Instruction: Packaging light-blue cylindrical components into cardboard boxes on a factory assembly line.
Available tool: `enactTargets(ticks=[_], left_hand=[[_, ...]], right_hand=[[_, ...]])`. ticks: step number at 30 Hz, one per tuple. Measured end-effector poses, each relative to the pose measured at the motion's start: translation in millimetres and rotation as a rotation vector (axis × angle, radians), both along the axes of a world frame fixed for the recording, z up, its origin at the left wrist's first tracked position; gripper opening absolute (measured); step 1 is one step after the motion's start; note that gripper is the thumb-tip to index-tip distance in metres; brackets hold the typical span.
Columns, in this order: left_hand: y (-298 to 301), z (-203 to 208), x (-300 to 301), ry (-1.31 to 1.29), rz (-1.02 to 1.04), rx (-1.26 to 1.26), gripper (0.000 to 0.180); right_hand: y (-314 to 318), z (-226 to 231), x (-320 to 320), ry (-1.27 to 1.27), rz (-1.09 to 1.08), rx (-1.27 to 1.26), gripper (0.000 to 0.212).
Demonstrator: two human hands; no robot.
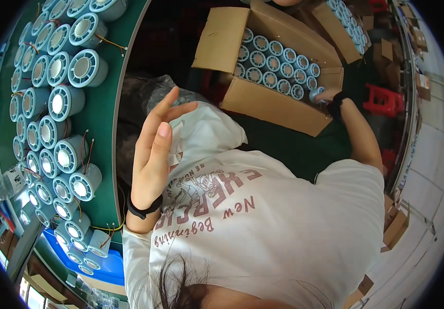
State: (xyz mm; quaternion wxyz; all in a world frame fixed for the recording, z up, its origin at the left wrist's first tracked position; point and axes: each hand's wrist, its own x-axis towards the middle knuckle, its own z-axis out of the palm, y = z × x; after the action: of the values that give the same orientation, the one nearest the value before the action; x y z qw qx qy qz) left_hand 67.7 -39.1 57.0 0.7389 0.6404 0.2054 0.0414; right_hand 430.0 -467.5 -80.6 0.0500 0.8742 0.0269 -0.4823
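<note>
My left hand (155, 147) is raised in front of my shirt, beside the edge of the green table, with its fingers stretched out and nothing in it. My right arm reaches out to a cardboard box (278, 110). At the box's near right corner my right hand (327, 95) is closed on a light-blue cylindrical part (315, 93); its fingers are partly hidden. Beside it in the box stand rows of the same light-blue cylindrical parts (272, 63), each with a spoked round face.
On the green table (109, 103) at left are many light-blue cylindrical parts (66, 102) with silver centres and thin wires, some stacked. A blue tray (109, 265) lies below them. A second box (335, 31) of parts and a red stool (384, 100) stand at right.
</note>
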Motion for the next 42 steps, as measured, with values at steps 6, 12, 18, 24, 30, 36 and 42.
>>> enactTargets(ticks=[6, 12, 18, 24, 30, 36, 42], left_hand=[[1.0, 9.7, -10.4, 0.054, 0.111, 0.038, 0.055], [10.2, 8.3, -49.4, -0.044, 0.108, -0.050, 0.048], [7.9, 9.0, -94.9, -0.161, 0.302, 0.253, 0.034], [2.2, 11.2, -145.5, 0.240, 0.227, 0.504, 0.021], [-9.3, -7.6, -184.8, 0.210, 1.011, 1.013, 0.036], [-12.5, -1.7, -189.1, 0.375, 1.297, 1.167, 0.060], [-9.5, -29.1, -199.4, 0.314, 1.265, 1.189, 0.066]], right_hand=[[59.7, -19.6, -17.5, 0.086, 0.230, -0.265, 0.062], [7.3, -7.6, -33.3, -0.035, 0.506, -0.352, 0.050], [166.1, 119.4, -116.5, -0.493, 0.734, 0.272, 0.036], [372.8, 193.7, -288.6, -0.360, 1.209, 1.481, 0.042], [462.6, 172.4, -363.4, -0.487, 1.476, 1.623, 0.067], [469.4, 158.4, -383.6, -0.610, 1.601, 1.530, 0.073], [462.9, 167.2, -379.1, -0.711, 1.642, 1.466, 0.073]])
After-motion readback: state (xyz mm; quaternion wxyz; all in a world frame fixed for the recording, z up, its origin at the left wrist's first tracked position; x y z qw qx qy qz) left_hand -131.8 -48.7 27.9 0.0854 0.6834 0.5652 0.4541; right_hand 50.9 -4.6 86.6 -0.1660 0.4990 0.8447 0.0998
